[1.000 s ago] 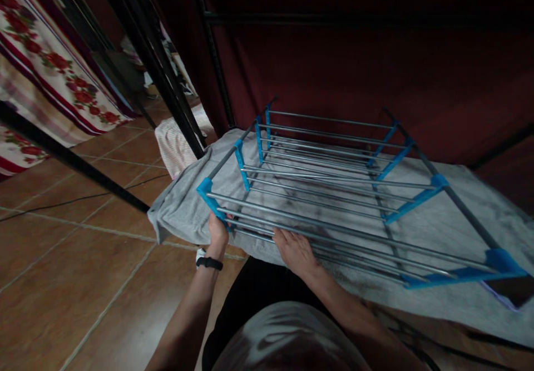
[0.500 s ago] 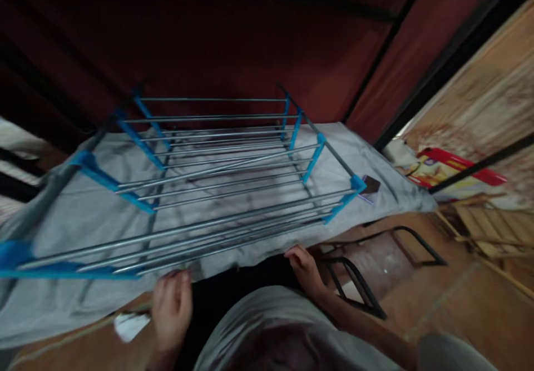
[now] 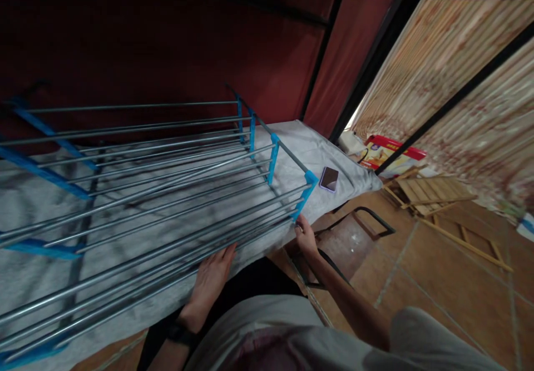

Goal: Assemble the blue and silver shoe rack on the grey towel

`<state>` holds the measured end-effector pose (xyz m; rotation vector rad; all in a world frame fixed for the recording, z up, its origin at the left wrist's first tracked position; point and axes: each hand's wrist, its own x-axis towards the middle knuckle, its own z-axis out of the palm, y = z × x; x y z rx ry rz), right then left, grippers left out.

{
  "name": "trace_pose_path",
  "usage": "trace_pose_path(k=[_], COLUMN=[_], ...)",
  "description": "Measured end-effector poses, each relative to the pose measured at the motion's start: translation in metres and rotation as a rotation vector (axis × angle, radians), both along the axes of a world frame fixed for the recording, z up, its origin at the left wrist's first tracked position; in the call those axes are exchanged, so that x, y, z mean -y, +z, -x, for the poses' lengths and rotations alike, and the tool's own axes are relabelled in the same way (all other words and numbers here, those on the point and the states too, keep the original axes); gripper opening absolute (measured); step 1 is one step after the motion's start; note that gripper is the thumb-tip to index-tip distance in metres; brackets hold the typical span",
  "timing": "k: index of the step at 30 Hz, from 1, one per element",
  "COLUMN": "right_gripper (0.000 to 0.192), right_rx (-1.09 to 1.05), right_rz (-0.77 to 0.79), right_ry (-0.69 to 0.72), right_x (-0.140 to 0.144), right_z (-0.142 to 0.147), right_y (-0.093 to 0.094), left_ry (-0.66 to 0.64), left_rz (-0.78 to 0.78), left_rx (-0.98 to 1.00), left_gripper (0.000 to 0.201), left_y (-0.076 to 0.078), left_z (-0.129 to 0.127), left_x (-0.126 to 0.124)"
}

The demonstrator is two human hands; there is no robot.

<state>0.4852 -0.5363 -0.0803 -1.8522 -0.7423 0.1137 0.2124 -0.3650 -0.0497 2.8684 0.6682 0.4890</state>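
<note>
Drying rack [image 3: 158,182] lies flat on the grey sheet [image 3: 317,148], long rods running across in front of me. My right hand [image 3: 305,236] pinches the near rod beside the blue corner clip [image 3: 306,188], fingers closed. My left hand [image 3: 211,276] rests flat and open on the near rods, holding nothing. Risk: lifting from one corner could twist the frame or drag it into the phone [image 3: 329,178] just beside that corner.

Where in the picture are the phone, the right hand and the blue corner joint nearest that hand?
phone [image 3: 329,178]: head view, middle of its dark face.
right hand [image 3: 306,236]: head view, back of the hand.
blue corner joint [image 3: 307,186]: head view, middle of the plastic piece.
</note>
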Motion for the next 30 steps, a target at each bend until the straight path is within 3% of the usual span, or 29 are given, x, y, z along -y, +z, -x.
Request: trace_pose_path(k=[7,14,19,24,27,30], right_gripper=[0.054,0.053,0.05,0.053,0.055,0.048], right_rx=[0.029,0.026,-0.03,-0.24,-0.267,-0.124], right_rz=[0.155,0.187,0.092,-0.029,-0.132,-0.271], right_ry=[-0.042,-0.068,-0.056,-0.1,-0.215,-0.331], right_x=[0.0,0.001,0.002,0.007,0.015,0.019], right_z=[0.008,0.012,0.009,-0.001,-0.013,-0.029], right_y=[0.01,0.017,0.007,-0.001,0.022,0.075], left_ry=[-0.028,-0.003,0.005,0.074,0.059,-0.009], left_rz=[0.037,0.057,0.069,0.006,-0.056,-0.12], left_rx=[-0.044,-0.079,-0.107,-0.123,-0.072,-0.011], left_gripper=[0.038,0.038,0.038,0.04,0.044,0.042], left_y=[-0.002,-0.002,0.003,0.02,0.03,0.038], left_z=[0.002,0.003,0.0,0.002,0.023,0.064], left_x=[-0.003,-0.003,0.002,0.018,0.028,0.038])
